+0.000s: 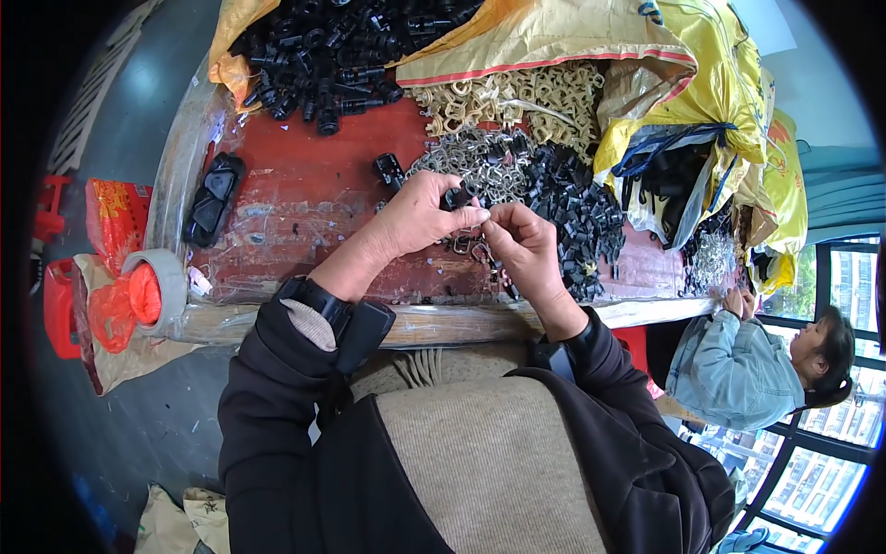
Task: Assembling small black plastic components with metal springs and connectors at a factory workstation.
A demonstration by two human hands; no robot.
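1. The left hand (417, 217) pinches a small black plastic clip (458, 197) between thumb and fingertips, closed around it, above the middle of the red table (305, 198).
2. The right hand (524, 247) meets it from 4 o'clock, fingers curled shut on a small metal hook (479, 251); its long axis cannot be told.
3. The clip's axis runs roughly 10 to 4 o'clock.
4. At 12 o'clock lie three heaps: grey metal hooks (471, 157), beige pieces (517, 102), black clips (577, 208), too many to count.
5. One tape roll (159, 288) sits at 9 o'clock.
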